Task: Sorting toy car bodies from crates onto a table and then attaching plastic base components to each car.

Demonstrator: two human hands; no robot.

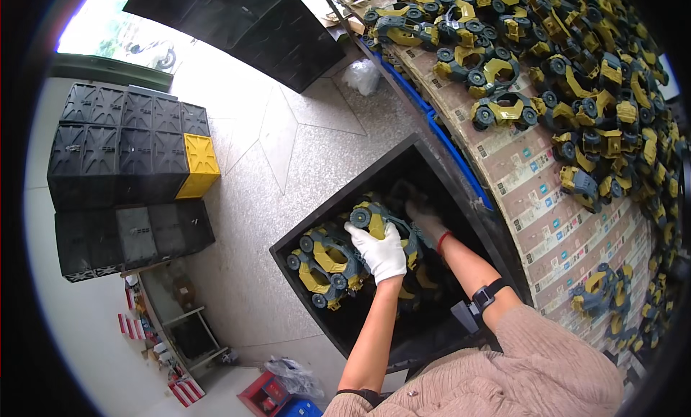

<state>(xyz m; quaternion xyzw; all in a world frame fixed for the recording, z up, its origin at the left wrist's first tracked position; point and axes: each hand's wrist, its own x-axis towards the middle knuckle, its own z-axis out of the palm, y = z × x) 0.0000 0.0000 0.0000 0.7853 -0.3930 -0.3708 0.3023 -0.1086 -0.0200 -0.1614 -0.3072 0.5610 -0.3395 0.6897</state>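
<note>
My left hand (381,253), in a white glove, is closed on a yellow-and-grey toy car (374,214), with fingers and thumb around its near side. The car is inside a large black crate (317,233). Against the crate's left side stand more toy cars (322,269) of the same kind, packed close together. My right hand (427,223), gloved too, reaches into the shadowed right part of the crate. Its fingers are dark and blurred, so whether they hold anything is hidden. A red band circles that wrist.
Right of the crate, a table covered in printed sheets (533,223) bears a big heap of toy cars (568,79). Black crates (129,151), one with a yellow end (201,165), are stacked at the left. A plastic bag (361,77) lies on the floor beyond.
</note>
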